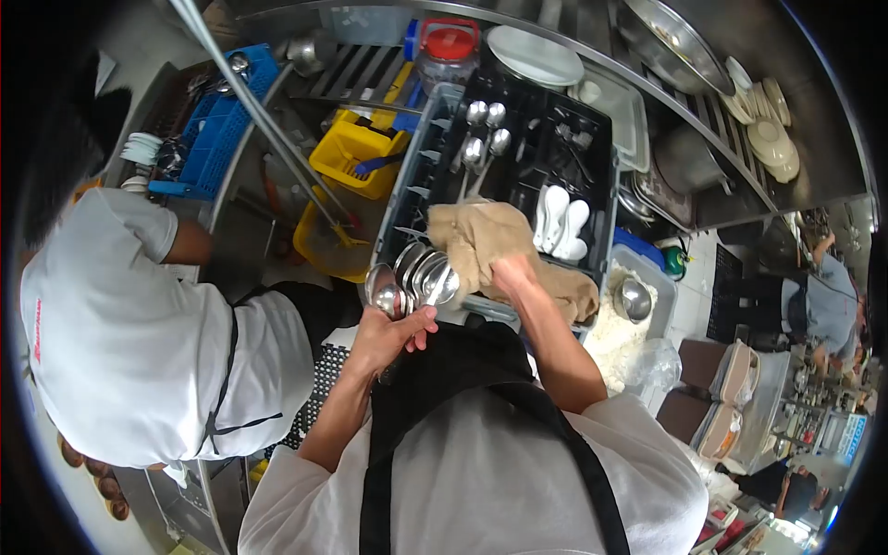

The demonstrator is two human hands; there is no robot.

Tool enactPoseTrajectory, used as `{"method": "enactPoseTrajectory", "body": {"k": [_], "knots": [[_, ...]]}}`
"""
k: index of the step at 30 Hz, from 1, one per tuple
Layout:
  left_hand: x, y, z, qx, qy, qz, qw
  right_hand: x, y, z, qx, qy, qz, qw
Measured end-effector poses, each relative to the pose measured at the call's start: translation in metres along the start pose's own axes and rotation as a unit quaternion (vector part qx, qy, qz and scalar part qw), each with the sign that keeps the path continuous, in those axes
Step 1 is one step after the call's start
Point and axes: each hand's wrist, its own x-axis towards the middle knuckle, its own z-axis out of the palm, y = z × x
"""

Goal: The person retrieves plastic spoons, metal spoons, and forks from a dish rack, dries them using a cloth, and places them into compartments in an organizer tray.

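My left hand (387,339) is closed around a bunch of metal spoons (427,276), their shiny bowls pointing up and away from me. Brown cloth (481,231) is bunched in my right hand (511,274), close beside the spoon bowls; most of those fingers are hidden by the fabric. Both hands are over the near end of a black divided cutlery tray (511,197). Inside it lie more metal spoons (474,151), white spoons (553,220) and dark cutlery. A second piece of brown cloth (566,294) rests at its near right corner.
A co-worker in a white shirt (139,333) stands close on my left. Beyond are a blue crate (208,139) and yellow baskets (351,153). At right, a tub of white grains or powder holds a metal bowl (633,300). Plates (770,143) sit on a metal shelf (731,171).
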Motion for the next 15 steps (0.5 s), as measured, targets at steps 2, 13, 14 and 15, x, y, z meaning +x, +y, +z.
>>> {"method": "enactPoseTrajectory", "body": {"k": [2,13,14,15], "knots": [[-0.001,0.0,-0.009,-0.066,0.012,-0.009,0.998,-0.002,0.002,-0.005,-0.127,0.006,-0.093,0.988],[0.006,-0.01,-0.011,-0.224,0.076,0.014,0.972,-0.018,0.003,0.033,0.053,0.14,-0.098,0.984],[0.006,-0.01,-0.008,-0.222,0.086,0.012,0.971,-0.026,0.006,0.039,0.093,0.114,-0.02,0.989],[0.007,-0.011,-0.006,-0.217,0.068,0.038,0.973,-0.034,0.025,0.04,0.092,0.034,0.01,0.995]]}}
